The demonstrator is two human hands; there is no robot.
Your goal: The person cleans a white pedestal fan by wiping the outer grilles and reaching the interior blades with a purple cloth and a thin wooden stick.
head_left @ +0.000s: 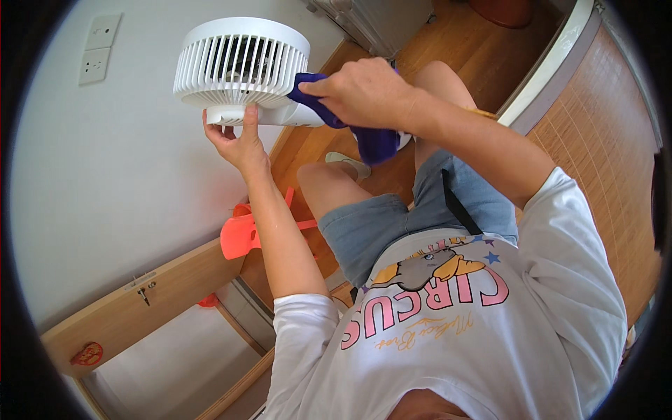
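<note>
A white electric fan (241, 63) with a slatted round grille is held up at the upper left, its stem pointing right. My left hand (241, 143) grips the small housing at the base of the grille from below, thumb and fingers on either side. My right hand (367, 91) is closed around a dark purple cloth (376, 143). One end of the cloth presses against the grille's right edge by the stem, and the rest hangs below my hand. The stem's far end is hidden behind the cloth and my right hand.
A red-orange plastic object (240, 234) with arms stands on the wooden floor (311, 150) by the wall. At the lower left is a wooden cabinet (150, 290) with a latch. A bed with a woven mat (595, 147) lies to the right. Wall sockets (98, 49) are at the upper left.
</note>
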